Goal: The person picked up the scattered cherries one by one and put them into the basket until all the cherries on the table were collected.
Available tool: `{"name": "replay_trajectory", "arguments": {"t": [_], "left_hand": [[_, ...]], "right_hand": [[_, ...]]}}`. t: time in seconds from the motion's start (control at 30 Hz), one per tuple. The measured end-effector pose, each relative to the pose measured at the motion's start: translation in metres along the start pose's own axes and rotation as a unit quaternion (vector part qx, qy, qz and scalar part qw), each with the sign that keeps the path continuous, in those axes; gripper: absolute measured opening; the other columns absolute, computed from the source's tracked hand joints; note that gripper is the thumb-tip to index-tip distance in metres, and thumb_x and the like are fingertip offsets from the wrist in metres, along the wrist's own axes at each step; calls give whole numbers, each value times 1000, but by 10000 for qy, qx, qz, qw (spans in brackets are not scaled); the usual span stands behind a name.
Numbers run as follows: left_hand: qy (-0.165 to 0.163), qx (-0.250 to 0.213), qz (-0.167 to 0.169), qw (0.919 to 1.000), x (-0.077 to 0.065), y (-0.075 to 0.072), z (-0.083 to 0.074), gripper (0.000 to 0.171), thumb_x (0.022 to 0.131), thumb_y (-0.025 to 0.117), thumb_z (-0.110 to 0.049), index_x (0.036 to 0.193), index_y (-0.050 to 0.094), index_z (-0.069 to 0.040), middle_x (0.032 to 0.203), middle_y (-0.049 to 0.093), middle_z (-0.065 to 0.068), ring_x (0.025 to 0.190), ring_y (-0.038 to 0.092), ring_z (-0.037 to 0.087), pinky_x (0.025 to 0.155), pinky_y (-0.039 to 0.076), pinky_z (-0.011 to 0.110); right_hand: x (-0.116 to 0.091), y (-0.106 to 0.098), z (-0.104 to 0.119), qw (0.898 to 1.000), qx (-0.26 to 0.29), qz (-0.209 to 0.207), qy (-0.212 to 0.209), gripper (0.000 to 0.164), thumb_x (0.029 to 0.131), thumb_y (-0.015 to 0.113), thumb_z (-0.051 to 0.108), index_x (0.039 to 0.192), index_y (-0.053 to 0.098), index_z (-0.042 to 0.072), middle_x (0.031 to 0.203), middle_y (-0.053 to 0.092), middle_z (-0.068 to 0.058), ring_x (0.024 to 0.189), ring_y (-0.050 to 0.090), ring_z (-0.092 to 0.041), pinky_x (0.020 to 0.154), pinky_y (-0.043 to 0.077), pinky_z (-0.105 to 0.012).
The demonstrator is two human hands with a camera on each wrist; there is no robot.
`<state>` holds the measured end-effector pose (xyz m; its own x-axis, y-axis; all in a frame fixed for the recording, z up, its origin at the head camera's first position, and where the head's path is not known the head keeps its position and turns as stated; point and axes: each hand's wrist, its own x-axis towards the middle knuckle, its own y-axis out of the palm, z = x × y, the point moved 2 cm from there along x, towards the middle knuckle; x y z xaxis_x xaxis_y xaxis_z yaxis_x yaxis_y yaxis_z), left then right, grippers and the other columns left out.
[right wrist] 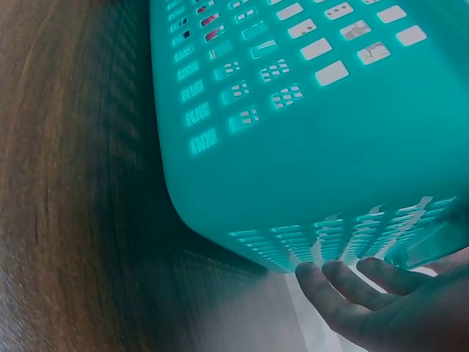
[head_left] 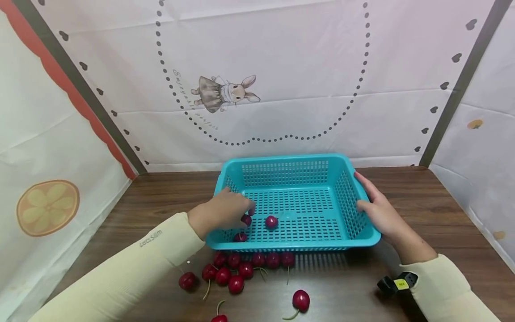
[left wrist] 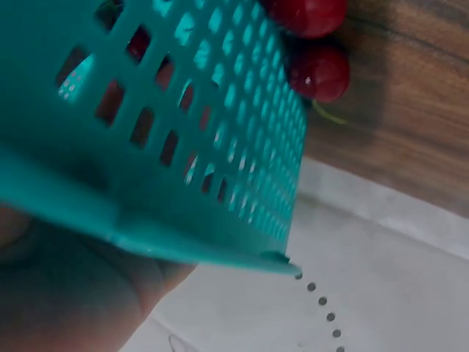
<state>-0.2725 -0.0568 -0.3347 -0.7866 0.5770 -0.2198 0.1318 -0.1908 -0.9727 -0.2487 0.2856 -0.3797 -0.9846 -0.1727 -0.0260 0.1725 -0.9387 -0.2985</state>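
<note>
A turquoise plastic basket [head_left: 281,247] with a lattice wall and floor sits on the table. My left hand [head_left: 223,212] reaches over its left rim, with thumb and fingertips around a dark red cherry [head_left: 246,219] low inside. Two other cherries lie in the basket: one [head_left: 271,222] on the floor, another [head_left: 240,237] near the front left corner. My right hand [head_left: 380,212] grips the right rim, thumb on top and fingers along the outer wall. In the left wrist view, the basket wall [left wrist: 146,198] hides the left fingertips. The right fingers [right wrist: 352,286] show beside the basket in the right wrist view.
Several cherries [head_left: 235,284] cluster in front of the basket, some with stems. Single cherries lie apart at the left [head_left: 187,281], at the front right [head_left: 301,300] and at the front edge [head_left: 219,318]. A white printed cloth [head_left: 297,80] hangs behind the wooden table [head_left: 177,188].
</note>
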Motion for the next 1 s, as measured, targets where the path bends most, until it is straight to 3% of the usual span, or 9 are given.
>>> {"name": "replay_trajectory", "arguments": {"t": [0.27,0.4,0.53,0.63,0.87,1.0], "left_hand": [[8,34,302,9995,2,13,-2,33,73,75,-38,100,67,-21,80,67,-6,78,58,13,87,41,45],[21,55,290,9996,3,18,-2,35,72,75,-37,103,67,-22,83,68,-6,81,60,14,89,41,47],[87,55,220,9997,4,22,-1,36,72,76,-35,104,67,-21,85,68,-5,84,62,15,97,37,57],[120,86,176,9997,5,24,-1,35,71,77,-35,102,67,-21,83,68,-5,82,61,14,97,38,56],[39,62,164,9998,2,19,-3,38,74,75,-37,107,67,-22,95,70,-3,88,62,15,89,40,47],[28,104,-163,9998,-1,9,0,35,80,68,-41,111,66,-25,105,69,-3,100,60,15,90,37,47]], "right_hand": [[0,0,-1,10000,37,9,2,75,88,36,1,148,2,29,155,4,-10,134,20,-45,95,31,-67],[0,1,0,10000,47,9,-38,75,88,36,0,149,2,28,155,5,-10,134,20,-45,95,30,-67],[0,1,0,10000,27,2,-19,75,88,37,0,149,2,28,155,4,-10,134,19,-45,94,30,-68],[1,1,0,10000,31,9,-14,75,88,37,0,149,2,28,155,5,-11,134,21,-45,94,31,-67],[2,0,1,10000,13,-19,19,76,87,37,0,148,2,29,155,5,-10,134,20,-45,95,31,-67],[1,-1,1,10000,-27,-23,14,76,88,37,0,149,2,28,155,5,-11,134,20,-46,94,32,-67]]}}
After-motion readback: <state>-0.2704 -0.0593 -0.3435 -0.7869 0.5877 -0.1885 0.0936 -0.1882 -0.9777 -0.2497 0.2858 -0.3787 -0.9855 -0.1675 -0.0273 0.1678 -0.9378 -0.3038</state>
